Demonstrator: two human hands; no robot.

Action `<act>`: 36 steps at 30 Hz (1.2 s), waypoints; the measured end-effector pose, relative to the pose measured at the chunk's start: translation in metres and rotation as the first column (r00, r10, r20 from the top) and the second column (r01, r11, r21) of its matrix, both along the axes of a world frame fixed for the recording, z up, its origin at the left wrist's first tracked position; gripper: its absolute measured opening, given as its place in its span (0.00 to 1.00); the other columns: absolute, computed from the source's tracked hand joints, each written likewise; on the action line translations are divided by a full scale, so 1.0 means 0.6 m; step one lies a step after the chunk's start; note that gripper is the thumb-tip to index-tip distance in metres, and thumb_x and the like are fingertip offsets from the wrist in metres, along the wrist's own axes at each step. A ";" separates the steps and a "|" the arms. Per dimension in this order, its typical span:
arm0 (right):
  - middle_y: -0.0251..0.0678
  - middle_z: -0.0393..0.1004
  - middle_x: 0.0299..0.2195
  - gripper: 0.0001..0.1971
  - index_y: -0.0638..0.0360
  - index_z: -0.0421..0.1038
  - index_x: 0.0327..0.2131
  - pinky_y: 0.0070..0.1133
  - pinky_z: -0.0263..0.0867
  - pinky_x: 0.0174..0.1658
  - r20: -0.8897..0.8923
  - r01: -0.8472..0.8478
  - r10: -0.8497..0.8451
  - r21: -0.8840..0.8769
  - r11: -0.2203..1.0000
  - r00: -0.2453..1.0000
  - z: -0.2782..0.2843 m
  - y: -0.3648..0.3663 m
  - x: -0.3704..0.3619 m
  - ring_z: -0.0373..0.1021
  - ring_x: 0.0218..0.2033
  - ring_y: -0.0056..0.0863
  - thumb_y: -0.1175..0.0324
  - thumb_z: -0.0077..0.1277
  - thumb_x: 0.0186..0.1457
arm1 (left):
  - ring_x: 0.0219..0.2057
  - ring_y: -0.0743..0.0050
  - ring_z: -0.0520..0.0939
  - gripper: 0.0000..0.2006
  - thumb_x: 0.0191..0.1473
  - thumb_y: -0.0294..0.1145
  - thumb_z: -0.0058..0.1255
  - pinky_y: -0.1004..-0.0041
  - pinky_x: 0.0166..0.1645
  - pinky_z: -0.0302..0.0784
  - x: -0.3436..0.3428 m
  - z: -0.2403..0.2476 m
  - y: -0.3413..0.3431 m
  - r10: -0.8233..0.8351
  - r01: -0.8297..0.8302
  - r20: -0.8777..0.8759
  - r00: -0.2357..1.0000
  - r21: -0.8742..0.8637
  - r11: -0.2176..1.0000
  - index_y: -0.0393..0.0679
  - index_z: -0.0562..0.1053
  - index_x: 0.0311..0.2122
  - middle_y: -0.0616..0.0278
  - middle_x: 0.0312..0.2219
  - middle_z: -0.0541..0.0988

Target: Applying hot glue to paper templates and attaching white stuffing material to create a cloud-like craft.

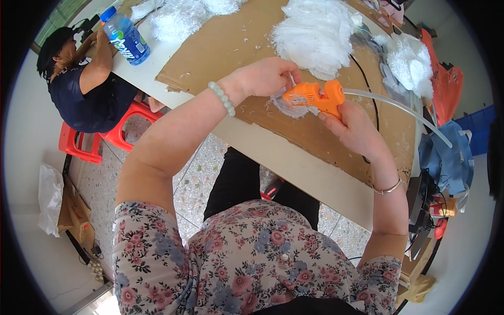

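Observation:
My right hand [357, 128] is wrapped round the handle of an orange hot glue gun [307, 95]. From the gun's back end a long translucent glue stick [404, 103] curves out to the right. Near the gun's nose, my left hand [269, 77] has its fingertips pinched together. A thin pale sliver shows at those fingertips, too small to name. Under the gun, above the cardboard [226, 50], is a whitish, wispy piece [290, 109], partly hidden by the gun; whether my left hand touches it I cannot tell.
A large pile of white, shiny fringe-like pieces [315, 39] lies beyond my hands, with another heap [409, 63] at the right. A black cable [362, 68] crosses the cardboard. A blue-capped bottle [126, 42] stands at the far left, near a seated person [86, 89].

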State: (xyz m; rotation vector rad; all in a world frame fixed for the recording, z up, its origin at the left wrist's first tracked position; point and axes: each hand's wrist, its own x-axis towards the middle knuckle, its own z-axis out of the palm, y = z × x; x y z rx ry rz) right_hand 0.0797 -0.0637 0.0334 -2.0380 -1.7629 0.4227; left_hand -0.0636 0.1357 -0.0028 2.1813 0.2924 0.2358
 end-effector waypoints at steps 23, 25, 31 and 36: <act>0.31 0.71 0.32 0.15 0.66 0.66 0.45 0.16 0.61 0.36 -0.198 0.030 -0.049 -0.097 0.995 0.979 0.010 -0.056 0.050 0.63 0.31 0.17 0.70 0.45 0.55 | 0.29 0.63 0.76 0.09 0.43 0.24 0.53 0.69 0.38 0.72 -0.100 -0.014 -0.051 0.283 -0.365 0.312 0.907 0.246 0.898 0.40 0.73 0.34 0.59 0.21 0.76; 0.31 0.71 0.33 0.16 0.65 0.64 0.48 0.15 0.61 0.37 -0.180 0.016 -0.029 -0.075 0.997 0.983 0.008 -0.060 0.049 0.63 0.32 0.16 0.71 0.44 0.55 | 0.31 0.58 0.75 0.10 0.40 0.24 0.56 0.64 0.44 0.68 -0.102 -0.024 -0.058 0.183 -0.350 0.382 0.906 0.433 0.831 0.42 0.73 0.32 0.61 0.19 0.76; 0.29 0.70 0.31 0.16 0.64 0.64 0.47 0.14 0.60 0.34 -0.303 0.031 -0.057 -0.090 0.995 0.951 0.004 -0.069 0.054 0.61 0.30 0.16 0.72 0.44 0.55 | 0.36 0.60 0.75 0.10 0.38 0.26 0.59 0.62 0.48 0.64 -0.101 -0.027 -0.075 0.182 -0.360 0.351 0.919 0.552 0.752 0.44 0.73 0.30 0.64 0.20 0.76; 0.26 0.67 0.27 0.10 0.63 0.66 0.40 0.14 0.56 0.29 -0.353 0.076 -0.076 -0.012 0.997 0.933 0.003 -0.075 0.050 0.57 0.24 0.14 0.72 0.44 0.54 | 0.35 0.61 0.75 0.07 0.37 0.27 0.59 0.64 0.45 0.65 -0.101 -0.030 -0.079 0.186 -0.363 0.347 0.919 0.565 0.741 0.44 0.74 0.26 0.64 0.20 0.76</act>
